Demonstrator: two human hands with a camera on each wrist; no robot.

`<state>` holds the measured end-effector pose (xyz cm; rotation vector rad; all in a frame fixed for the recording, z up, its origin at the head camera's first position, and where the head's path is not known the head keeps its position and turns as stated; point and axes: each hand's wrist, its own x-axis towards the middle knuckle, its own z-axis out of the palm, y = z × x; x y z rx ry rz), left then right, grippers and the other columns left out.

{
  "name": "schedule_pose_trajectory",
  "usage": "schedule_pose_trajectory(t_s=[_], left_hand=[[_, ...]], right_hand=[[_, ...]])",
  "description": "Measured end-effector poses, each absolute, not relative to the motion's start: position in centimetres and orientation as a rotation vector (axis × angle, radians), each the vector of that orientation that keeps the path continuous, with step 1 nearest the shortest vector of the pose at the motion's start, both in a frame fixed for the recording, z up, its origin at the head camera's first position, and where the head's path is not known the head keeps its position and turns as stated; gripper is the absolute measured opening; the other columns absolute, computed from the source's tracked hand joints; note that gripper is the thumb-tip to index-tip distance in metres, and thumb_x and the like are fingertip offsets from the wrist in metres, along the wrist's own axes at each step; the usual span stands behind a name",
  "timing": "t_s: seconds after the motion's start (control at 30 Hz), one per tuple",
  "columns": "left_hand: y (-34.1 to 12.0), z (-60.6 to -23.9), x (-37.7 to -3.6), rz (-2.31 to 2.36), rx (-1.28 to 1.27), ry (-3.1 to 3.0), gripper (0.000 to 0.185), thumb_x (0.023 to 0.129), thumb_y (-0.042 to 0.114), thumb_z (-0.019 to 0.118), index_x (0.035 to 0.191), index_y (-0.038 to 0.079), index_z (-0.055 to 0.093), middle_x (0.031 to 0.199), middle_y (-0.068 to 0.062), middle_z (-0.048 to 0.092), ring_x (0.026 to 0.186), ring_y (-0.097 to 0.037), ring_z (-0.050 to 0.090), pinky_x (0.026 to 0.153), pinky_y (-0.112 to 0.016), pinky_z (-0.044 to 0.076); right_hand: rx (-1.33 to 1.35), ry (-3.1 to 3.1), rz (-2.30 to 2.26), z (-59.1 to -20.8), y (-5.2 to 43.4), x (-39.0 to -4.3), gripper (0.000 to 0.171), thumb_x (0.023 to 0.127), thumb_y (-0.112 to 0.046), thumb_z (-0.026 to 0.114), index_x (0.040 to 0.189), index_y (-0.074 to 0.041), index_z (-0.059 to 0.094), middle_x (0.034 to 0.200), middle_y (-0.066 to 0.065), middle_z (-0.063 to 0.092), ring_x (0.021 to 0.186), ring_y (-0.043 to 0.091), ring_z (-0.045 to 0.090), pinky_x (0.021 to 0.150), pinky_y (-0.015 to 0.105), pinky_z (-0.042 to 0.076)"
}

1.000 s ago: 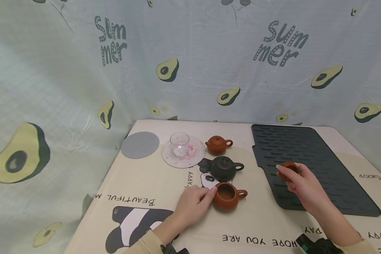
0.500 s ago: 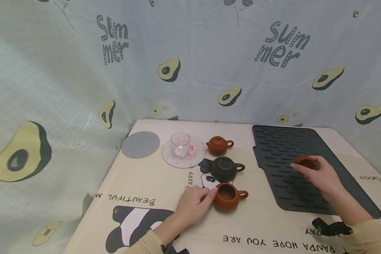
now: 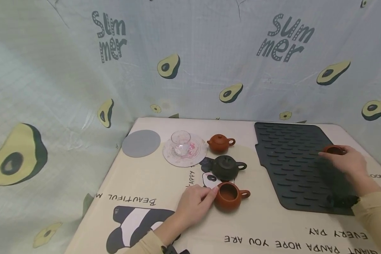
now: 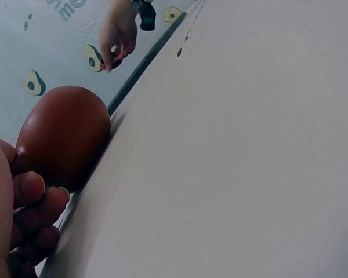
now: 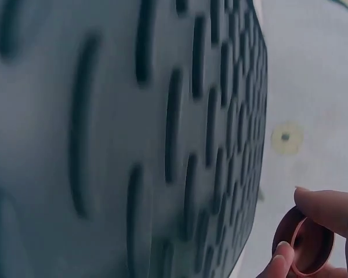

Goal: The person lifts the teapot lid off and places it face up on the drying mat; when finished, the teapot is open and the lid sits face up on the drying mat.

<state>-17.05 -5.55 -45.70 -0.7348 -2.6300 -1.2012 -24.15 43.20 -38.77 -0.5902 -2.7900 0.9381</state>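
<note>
Head view shows the right hand point(image 3: 350, 160) pinching a small brown cup point(image 3: 333, 150) by its rim, thumb on one side and fingers on the other, with little gap beyond the cup's own width. The cup is tilted in the right wrist view and looks raised over the far-right part of a ridged dark mat point(image 3: 289, 162). Left hand point(image 3: 192, 204) has its fingers curled at a lidless teapot point(image 3: 227, 201), which stands upright on the table on the side away from its handle; the spout is hidden, so its being pinched there is only likely.

A slack pinch could let the cup slip, and setting it down tilted on the ridges could make it rock or tip. A tug by the left hand could knock the lidless teapot against the dark teapot point(image 3: 225, 168) close behind.
</note>
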Motion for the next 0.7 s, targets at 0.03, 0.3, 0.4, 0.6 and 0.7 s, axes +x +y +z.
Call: schedule_pose_trajectory(t_s=[0.03, 0.3, 0.4, 0.6, 0.7], left_hand=[[-5.6, -45.7, -17.1, -1.203, -0.736, -2.632, 0.051, 0.108, 0.045, 0.046, 0.062, 0.027, 0.059, 0.055, 0.017, 0.041, 0.063, -0.006, 0.044, 0.063, -0.026, 0.034], [-5.6, -46.1, -17.2, -1.198, -0.753, -2.568, 0.051, 0.108, 0.042, 0.050, 0.059, 0.027, 0.053, 0.054, 0.021, 0.038, 0.060, -0.004, 0.042, 0.060, -0.024, 0.033], [-5.7, -46.2, -17.1, -1.210, -0.746, -2.545, 0.050, 0.107, 0.040, 0.051, 0.059, 0.027, 0.052, 0.054, 0.022, 0.037, 0.060, -0.004, 0.042, 0.060, -0.023, 0.033], [-5.6, -46.2, -17.2, -1.198, -0.752, -2.527, 0.049, 0.107, 0.040, 0.051, 0.060, 0.028, 0.054, 0.054, 0.023, 0.038, 0.060, -0.003, 0.043, 0.060, -0.023, 0.033], [-5.4, -46.3, -17.3, -1.190, -0.775, -2.523, 0.048, 0.107, 0.039, 0.052, 0.061, 0.028, 0.056, 0.055, 0.023, 0.039, 0.061, -0.003, 0.043, 0.061, -0.023, 0.034]], right_hand=[[-0.613, -2.790, 0.941, -38.9, 43.6, -24.3, 0.086, 0.100, -0.041, 0.061, 0.146, 0.021, 0.024, 0.131, 0.046, 0.035, 0.110, 0.059, 0.044, 0.081, 0.064, 0.046], [-0.860, -2.763, 0.880, -39.8, 45.4, -26.0, 0.085, 0.098, -0.034, 0.065, 0.146, 0.022, 0.022, 0.137, 0.048, 0.031, 0.120, 0.062, 0.039, 0.094, 0.066, 0.040], [-0.908, -2.766, 0.870, -40.0, 45.7, -26.4, 0.083, 0.098, -0.032, 0.065, 0.146, 0.021, 0.023, 0.141, 0.048, 0.030, 0.125, 0.062, 0.035, 0.097, 0.066, 0.039], [-0.942, -2.787, 0.809, -40.5, 45.5, -26.7, 0.080, 0.098, -0.031, 0.065, 0.145, 0.020, 0.026, 0.141, 0.046, 0.032, 0.126, 0.061, 0.036, 0.098, 0.064, 0.040], [-0.980, -2.786, 0.770, -40.9, 45.6, -26.6, 0.080, 0.098, -0.030, 0.065, 0.146, 0.020, 0.025, 0.141, 0.046, 0.032, 0.127, 0.060, 0.036, 0.100, 0.063, 0.040]])
